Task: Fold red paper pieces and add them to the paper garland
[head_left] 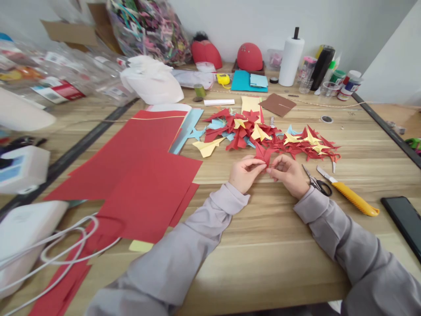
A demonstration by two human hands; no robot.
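Between my two hands is a small folded red paper piece point(263, 152), its points facing away from me. My left hand point(246, 172) pinches its lower left side between thumb and fingers. On the other side, my right hand point(288, 173) grips the lower right edge with the fingertips. Exactly which folded shape it is, I cannot tell. Just beyond my hands lies a heap of folded paper pieces point(235, 127) in red, yellow and light blue, some like little planes. More folded pieces point(311, 138) spread to the right.
Red paper sheets point(154, 193) cover the left. Scissors point(318, 181) and a yellow-handled knife point(351, 195) lie beside my right hand, with a phone point(403, 224) farther right. White cables point(79, 232) loop at lower left. Bottles and jars point(337, 79) stand at the back right.
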